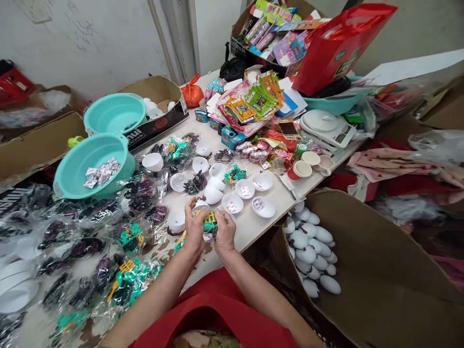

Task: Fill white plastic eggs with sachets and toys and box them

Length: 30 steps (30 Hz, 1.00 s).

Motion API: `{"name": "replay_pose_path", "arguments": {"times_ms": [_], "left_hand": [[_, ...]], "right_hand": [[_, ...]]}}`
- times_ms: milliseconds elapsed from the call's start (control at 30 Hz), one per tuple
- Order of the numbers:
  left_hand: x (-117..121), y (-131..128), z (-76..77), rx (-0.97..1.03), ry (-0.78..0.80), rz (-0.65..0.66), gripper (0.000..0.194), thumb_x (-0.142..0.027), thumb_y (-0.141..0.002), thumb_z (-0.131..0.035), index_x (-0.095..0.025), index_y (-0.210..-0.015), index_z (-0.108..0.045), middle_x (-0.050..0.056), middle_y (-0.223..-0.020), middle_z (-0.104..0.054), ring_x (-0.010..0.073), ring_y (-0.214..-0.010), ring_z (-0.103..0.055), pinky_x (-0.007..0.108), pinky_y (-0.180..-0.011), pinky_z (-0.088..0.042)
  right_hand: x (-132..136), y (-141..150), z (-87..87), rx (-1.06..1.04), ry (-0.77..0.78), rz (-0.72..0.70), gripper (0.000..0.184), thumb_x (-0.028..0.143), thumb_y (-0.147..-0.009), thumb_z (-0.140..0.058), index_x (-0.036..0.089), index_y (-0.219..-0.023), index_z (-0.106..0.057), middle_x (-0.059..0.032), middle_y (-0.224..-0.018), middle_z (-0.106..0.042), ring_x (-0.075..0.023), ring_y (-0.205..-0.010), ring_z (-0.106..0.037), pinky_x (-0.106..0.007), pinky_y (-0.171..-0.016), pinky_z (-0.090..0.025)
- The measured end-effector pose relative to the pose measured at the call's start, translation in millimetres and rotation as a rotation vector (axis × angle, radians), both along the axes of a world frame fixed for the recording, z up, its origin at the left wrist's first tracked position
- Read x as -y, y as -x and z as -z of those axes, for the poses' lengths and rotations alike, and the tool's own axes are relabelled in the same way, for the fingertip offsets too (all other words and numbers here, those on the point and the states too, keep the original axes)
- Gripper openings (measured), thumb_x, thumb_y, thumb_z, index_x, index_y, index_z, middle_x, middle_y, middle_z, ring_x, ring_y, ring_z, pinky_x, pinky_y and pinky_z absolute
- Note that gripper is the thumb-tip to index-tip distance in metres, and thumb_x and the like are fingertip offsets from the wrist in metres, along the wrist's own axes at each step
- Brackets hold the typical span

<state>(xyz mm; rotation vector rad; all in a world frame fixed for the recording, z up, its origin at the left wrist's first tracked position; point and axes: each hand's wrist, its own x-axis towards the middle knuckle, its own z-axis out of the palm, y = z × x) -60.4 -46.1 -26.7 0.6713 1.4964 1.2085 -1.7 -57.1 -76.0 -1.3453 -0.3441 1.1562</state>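
Between my left hand and my right hand is a clear plastic bag of green and yellow toy parts. The fingers of both hands are closed round its sides. A white rim shows just behind the bag, partly hidden by my fingers. Several white egg-shell halves stand beyond my hands; some, such as the half at the right, hold a small printed sachet. Left of my left hand sits another white shell half. A bag of dark toy parts lies farther back.
Bagged toys cover the table's left side. Two turquoise basins stand behind them, the nearer with sachets. At right are paper cups, a white scale and snack packets. Closed white eggs fill part of a floor carton.
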Motion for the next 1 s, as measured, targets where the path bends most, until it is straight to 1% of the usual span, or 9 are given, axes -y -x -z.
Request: {"name": "replay_pose_path", "arguments": {"times_ms": [100,200,300,467,567,667,767,833,1000], "left_hand": [[13,2,-2.6,-0.155,-0.011,0.145,0.03,-0.036,-0.074,-0.068,-0.019,-0.099,-0.063,0.002,-0.087,-0.062,0.0179,-0.077,-0.06,0.031,-0.074,-0.048],[38,0,-0.1,-0.486,-0.3,0.287,0.012,-0.029,-0.079,-0.063,-0.02,-0.086,-0.067,0.005,-0.09,-0.064,0.0214,-0.089,-0.059,0.035,-0.086,-0.046],[58,-8,4.7,-0.625,-0.48,0.519,0.021,-0.027,-0.079,-0.064,-0.022,-0.099,-0.066,0.009,-0.106,-0.06,0.0246,-0.103,-0.056,0.039,-0.09,-0.046],[46,-18,15.0,-0.647,-0.613,0.721,0.009,-0.018,-0.082,-0.056,-0.021,-0.088,-0.062,0.007,-0.095,-0.059,0.0206,-0.091,-0.056,0.034,-0.083,-0.046],[16,-21,30.2,-0.601,-0.533,0.573,0.006,-0.018,-0.083,-0.052,-0.02,-0.083,-0.058,0.004,-0.085,-0.058,0.0185,-0.085,-0.055,0.033,-0.082,-0.044],[-8,-25,54.3,-0.549,-0.389,0.479,0.002,-0.022,-0.08,-0.055,-0.02,-0.081,-0.056,0.003,-0.085,-0.056,0.0185,-0.086,-0.053,0.033,-0.085,-0.041],[-13,-30,77.4,-0.497,-0.308,0.527,0.006,-0.025,-0.078,-0.058,-0.019,-0.08,-0.057,0.002,-0.085,-0.057,0.018,-0.087,-0.053,0.032,-0.086,-0.04],[-9,-32,85.7,-0.473,-0.26,0.547,0.009,-0.027,-0.078,-0.058,-0.019,-0.082,-0.058,0.001,-0.084,-0.057,0.0168,-0.084,-0.054,0.03,-0.082,-0.042],[5,-31,76.6,-0.304,-0.113,0.61,0.019,-0.036,-0.081,-0.058,-0.019,-0.087,-0.055,-0.003,-0.075,-0.055,0.0126,-0.068,-0.052,0.023,-0.066,-0.043]], "right_hand": [[14,-1,1.8,-0.096,0.038,-0.001,0.035,0.051,-0.073,-0.062,0.021,-0.063,-0.049,0.0043,-0.06,-0.05,-0.0138,-0.06,-0.049,-0.026,-0.058,-0.045],[32,-6,4.9,-0.233,0.099,-0.067,0.039,0.059,-0.076,-0.053,0.021,-0.067,-0.052,-0.0001,-0.063,-0.056,-0.018,-0.061,-0.056,-0.031,-0.059,-0.049],[46,-19,11.7,-0.297,0.152,-0.124,0.046,0.067,-0.073,-0.053,0.022,-0.064,-0.055,-0.002,-0.057,-0.055,-0.0217,-0.058,-0.058,-0.036,-0.056,-0.052],[55,-50,21.3,-0.242,0.181,-0.108,0.046,0.066,-0.077,-0.053,0.021,-0.079,-0.062,-0.0053,-0.069,-0.063,-0.0262,-0.074,-0.063,-0.04,-0.069,-0.054],[61,-73,32.6,0.111,0.159,-0.004,0.043,0.056,-0.084,-0.049,0.02,-0.107,-0.059,-0.0098,-0.108,-0.063,-0.0271,-0.106,-0.058,-0.043,-0.093,-0.047],[68,-88,56.2,0.471,0.07,-0.111,0.061,0.038,-0.072,-0.066,0.019,-0.127,-0.046,-0.0132,-0.133,-0.048,-0.0288,-0.123,-0.046,-0.047,-0.103,-0.039],[68,-87,81.9,0.573,-0.025,-0.315,0.078,0.023,-0.063,-0.07,0.017,-0.134,-0.039,-0.0157,-0.135,-0.044,-0.0312,-0.125,-0.044,-0.049,-0.101,-0.042],[62,-83,91.7,0.634,-0.037,-0.348,0.079,0.019,-0.063,-0.068,0.018,-0.136,-0.037,-0.0153,-0.133,-0.044,-0.0316,-0.126,-0.043,-0.05,-0.103,-0.04],[47,-95,79.7,0.626,0.002,-0.468,0.081,0.016,-0.054,-0.077,0.024,-0.129,-0.049,-0.0084,-0.115,-0.049,-0.0289,-0.111,-0.052,-0.047,-0.1,-0.042]]}}
